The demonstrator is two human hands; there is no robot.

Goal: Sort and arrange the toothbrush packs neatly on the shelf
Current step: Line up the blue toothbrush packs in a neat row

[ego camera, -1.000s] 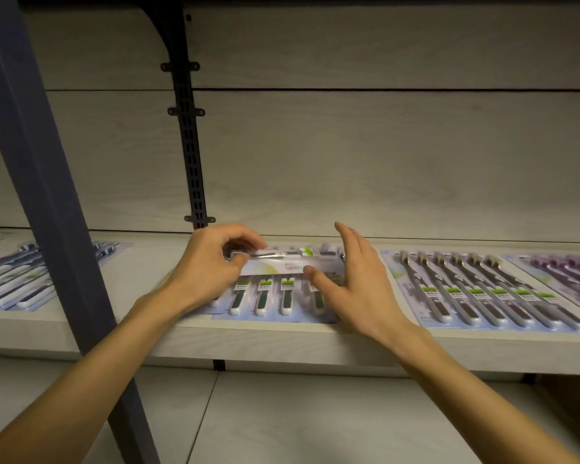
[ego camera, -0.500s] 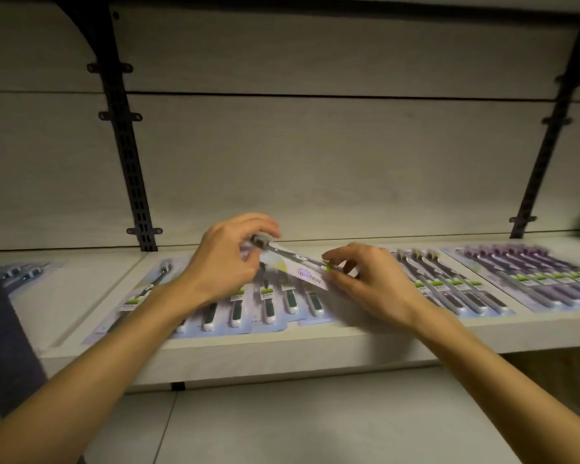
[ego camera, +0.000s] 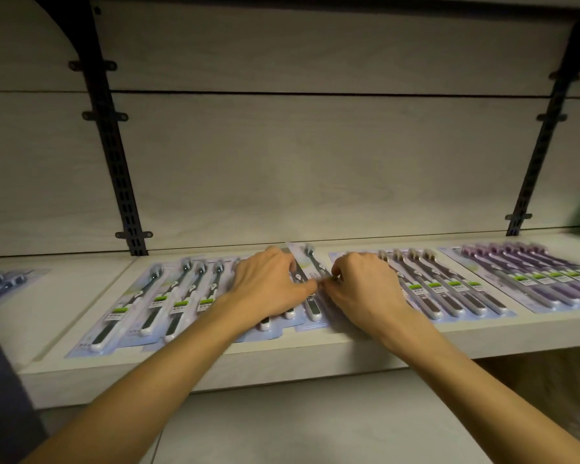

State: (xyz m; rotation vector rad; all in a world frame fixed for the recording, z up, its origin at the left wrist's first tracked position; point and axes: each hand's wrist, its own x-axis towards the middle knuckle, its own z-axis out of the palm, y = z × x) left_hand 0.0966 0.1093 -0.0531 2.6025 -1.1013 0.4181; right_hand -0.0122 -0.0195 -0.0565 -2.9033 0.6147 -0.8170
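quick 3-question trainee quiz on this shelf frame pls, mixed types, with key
1. True or false: both hands are at the single toothbrush pack in the middle of the shelf.
2. Multiple choice: the purple toothbrush packs lie (A) at the left end of the shelf, (B) under the left hand, (C) at the right end of the shelf.
3. Fill in: the left hand rests over the row of packs with ____ labels.

Key
1. True: the left hand and the right hand meet at it, fingers curled.
2. C
3. green
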